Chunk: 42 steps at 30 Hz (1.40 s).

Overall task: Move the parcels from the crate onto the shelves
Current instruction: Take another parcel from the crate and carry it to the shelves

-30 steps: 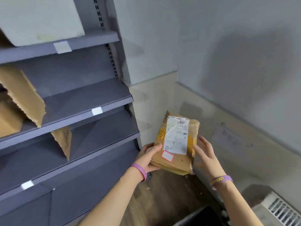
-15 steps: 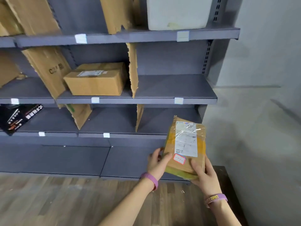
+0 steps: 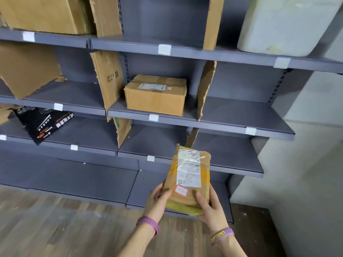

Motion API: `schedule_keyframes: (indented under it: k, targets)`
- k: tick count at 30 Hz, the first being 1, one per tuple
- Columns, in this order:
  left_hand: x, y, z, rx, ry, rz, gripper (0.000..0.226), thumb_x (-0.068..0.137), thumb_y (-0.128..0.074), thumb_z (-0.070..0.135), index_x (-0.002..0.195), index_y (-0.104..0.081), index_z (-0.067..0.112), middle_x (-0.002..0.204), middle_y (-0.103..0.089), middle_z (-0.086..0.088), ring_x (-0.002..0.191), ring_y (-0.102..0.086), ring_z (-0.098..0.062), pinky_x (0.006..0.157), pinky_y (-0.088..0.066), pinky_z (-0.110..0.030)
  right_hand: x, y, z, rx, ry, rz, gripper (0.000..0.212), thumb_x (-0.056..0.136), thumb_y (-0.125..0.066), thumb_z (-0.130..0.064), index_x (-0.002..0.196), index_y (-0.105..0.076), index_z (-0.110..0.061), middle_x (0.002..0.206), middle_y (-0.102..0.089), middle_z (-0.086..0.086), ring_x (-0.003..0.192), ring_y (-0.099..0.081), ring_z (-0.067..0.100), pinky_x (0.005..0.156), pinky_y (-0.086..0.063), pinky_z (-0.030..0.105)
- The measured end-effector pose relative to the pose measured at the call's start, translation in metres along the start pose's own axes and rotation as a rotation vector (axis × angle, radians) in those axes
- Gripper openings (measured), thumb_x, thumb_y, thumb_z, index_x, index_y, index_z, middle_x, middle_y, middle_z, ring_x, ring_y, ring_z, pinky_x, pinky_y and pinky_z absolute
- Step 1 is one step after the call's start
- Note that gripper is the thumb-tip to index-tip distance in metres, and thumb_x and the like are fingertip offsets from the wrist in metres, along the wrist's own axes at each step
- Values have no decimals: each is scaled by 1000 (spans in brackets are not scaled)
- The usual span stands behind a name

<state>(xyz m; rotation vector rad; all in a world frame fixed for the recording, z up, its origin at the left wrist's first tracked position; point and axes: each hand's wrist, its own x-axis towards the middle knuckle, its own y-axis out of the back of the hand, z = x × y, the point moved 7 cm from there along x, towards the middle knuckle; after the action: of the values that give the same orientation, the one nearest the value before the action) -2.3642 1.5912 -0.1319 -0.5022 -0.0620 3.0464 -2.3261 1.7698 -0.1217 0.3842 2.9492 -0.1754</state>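
1. Low centre of the frame: a taped brown parcel [image 3: 188, 179] is being gripped at its near end, clamped between the left hand [image 3: 157, 200] and right hand [image 3: 208, 205], label facing up.
2. Just past it, the bottom shelf [image 3: 232, 164] is sitting bare, split up by a torn cardboard divider [image 3: 192, 138].
3. Further up, mid-frame, a cardboard box [image 3: 156, 94] is already sitting on the middle shelf [image 3: 246, 115].
4. Looks like the carry-to-shelf step is being done; the crate isn't being shown. Next, the parcel probably needs pushing forward and setting flat in an open bay.
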Motion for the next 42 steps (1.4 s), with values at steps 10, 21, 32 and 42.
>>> schedule_keyframes:
  k: [10,21,32,42]
  targets:
    - [25,74,5,28,10,35,17,86,-60,29,98,-65,41,92,-71,22,88,-64,5,73,-48,-17,31,-72,19,-66,-64,-25,50,88,-64,-27,134,-45,-24,114,-67,-10,101,-66,9,91,-54,39]
    - [28,258,11,-167,51,546,28,86,-60,2,81,-66,29,78,-71,16,75,-65,3,68,-49,-14,82,-284,37,-195,-38,-437,32,96,-53,-35,126,-54,-26,111,-66,-11,99,-63,6,83,-52,24]
    - [18,415,-28,-243,101,693,44,83,-63,12,126,-59,19,108,-69,-9,101,-62,-27,97,-43,-46,61,-451,93,-290,-135,-699,26,96,-51,-33,120,-55,-42,116,-67,-11,108,-64,14,96,-50,48]
    - [30,580,-2,-140,108,650,33,90,-55,8,117,-61,25,101,-69,0,90,-63,-11,76,-49,-18,34,-609,114,-338,-70,-602,21,99,-46,-29,115,-54,-39,120,-64,-3,113,-60,20,97,-48,52]
